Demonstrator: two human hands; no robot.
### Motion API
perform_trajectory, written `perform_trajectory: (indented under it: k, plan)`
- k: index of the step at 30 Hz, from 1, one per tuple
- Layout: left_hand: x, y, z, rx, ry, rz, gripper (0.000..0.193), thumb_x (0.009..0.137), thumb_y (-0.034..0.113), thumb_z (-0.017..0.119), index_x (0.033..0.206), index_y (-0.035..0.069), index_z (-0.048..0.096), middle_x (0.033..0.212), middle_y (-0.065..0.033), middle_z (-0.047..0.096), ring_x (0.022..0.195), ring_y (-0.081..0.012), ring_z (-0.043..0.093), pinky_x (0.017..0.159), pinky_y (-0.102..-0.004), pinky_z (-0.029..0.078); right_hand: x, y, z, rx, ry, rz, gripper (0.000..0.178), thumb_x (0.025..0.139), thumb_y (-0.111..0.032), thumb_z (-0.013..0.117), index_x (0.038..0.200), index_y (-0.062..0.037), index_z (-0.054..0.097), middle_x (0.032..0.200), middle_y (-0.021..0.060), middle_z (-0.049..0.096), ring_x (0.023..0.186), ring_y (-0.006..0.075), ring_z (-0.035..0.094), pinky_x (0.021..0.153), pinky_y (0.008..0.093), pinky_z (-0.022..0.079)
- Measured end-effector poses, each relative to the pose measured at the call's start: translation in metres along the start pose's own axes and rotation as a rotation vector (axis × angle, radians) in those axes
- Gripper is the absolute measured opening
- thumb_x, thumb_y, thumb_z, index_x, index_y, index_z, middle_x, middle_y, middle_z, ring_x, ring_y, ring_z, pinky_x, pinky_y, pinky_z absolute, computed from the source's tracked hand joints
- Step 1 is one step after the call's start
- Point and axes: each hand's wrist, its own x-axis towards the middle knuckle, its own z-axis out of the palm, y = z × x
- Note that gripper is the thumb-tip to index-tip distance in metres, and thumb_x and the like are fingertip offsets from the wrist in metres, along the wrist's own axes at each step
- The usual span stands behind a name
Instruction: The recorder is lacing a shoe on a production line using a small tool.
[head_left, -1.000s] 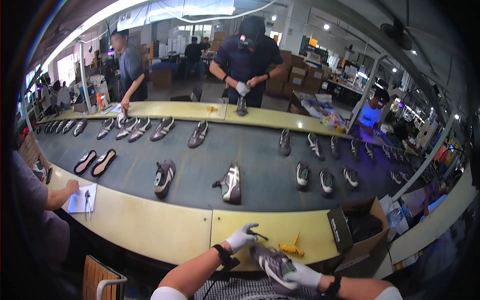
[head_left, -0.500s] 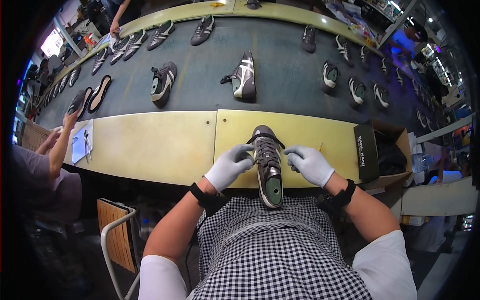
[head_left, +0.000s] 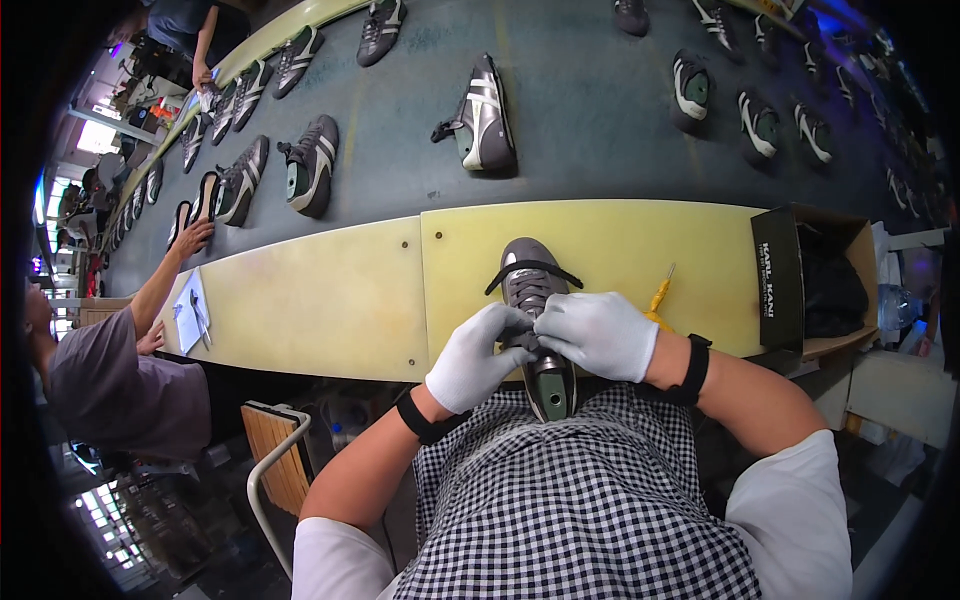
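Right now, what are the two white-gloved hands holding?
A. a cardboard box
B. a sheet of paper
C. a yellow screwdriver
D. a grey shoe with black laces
D: the left hand and the right hand both grip the grey shoe at its laces, on the yellow bench.

White knit cloth gloves cover both hands; the grey sneaker [head_left: 535,300] looks matt suede; the yellow bench [head_left: 330,300] is smooth.

One grey lace-up sports shoe [head_left: 535,300] lies on the pale yellow worktop [head_left: 330,300], with one yellow-handled tool [head_left: 660,295] and one open cardboard box [head_left: 800,280]. Two white-gloved hands meet on the shoe: left [head_left: 475,355], right [head_left: 597,333]. More than a dozen shoes sit on the dark conveyor belt [head_left: 590,110]; those toward the rim are too small to count exactly.
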Motion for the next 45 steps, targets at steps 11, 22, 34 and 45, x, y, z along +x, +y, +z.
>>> perform_trajectory:
  k: [11, 22, 34, 45]
  plan:
    - [-0.004, 0.014, -0.011, -0.028, 0.009, -0.038, 0.015, 0.097, 0.009, 0.062, 0.1, -0.004, 0.068, 0.09, -0.0103, 0.067, 0.086, -0.0186, 0.065, 0.081, -0.0314, 0.052, 0.029, -0.019, -0.076, 1.014, 0.463, 0.34, 0.024, 0.103, -0.016, 0.052, 0.093, 0.0012, 0.063, 0.083, 0.004, 0.064, 0.072, 0.0101, 0.06, 0.069, 0.0257, 0.05]
    - [-0.002, 0.019, -0.006, -0.404, 0.106, -0.296, 0.029, 0.102, 0.02, 0.057, 0.1, -0.007, 0.066, 0.091, -0.0098, 0.068, 0.085, -0.0162, 0.064, 0.082, -0.0306, 0.051, 0.003, -0.024, -0.019, 0.23, 0.482, 0.38, 0.026, 0.086, -0.008, 0.064, 0.112, -0.004, 0.065, 0.113, 0.0131, 0.065, 0.101, 0.033, 0.064, 0.087, 0.0407, 0.053]
    - [0.001, -0.002, 0.004, -0.14, 0.561, -0.143, 0.022, 0.096, 0.011, 0.064, 0.11, -0.003, 0.058, 0.103, -0.008, 0.063, 0.092, -0.0171, 0.059, 0.085, -0.0318, 0.049, 0.014, -0.013, 0.014, 0.464, 0.278, 0.311, 0.02, 0.089, -0.022, 0.066, 0.095, -0.0041, 0.072, 0.091, 0.0181, 0.072, 0.085, 0.0342, 0.07, 0.079, 0.0426, 0.056]
    - [-0.001, 0.025, -0.004, -0.122, 0.16, -0.206, 0.014, 0.092, 0.011, 0.067, 0.092, -0.003, 0.065, 0.085, -0.0046, 0.063, 0.078, -0.0134, 0.057, 0.074, -0.0277, 0.047, 0.024, -0.003, -0.002, 0.574, 0.068, 0.392, 0.024, 0.095, -0.024, 0.061, 0.102, -0.0025, 0.071, 0.099, 0.017, 0.071, 0.093, 0.0345, 0.069, 0.086, 0.0407, 0.054]
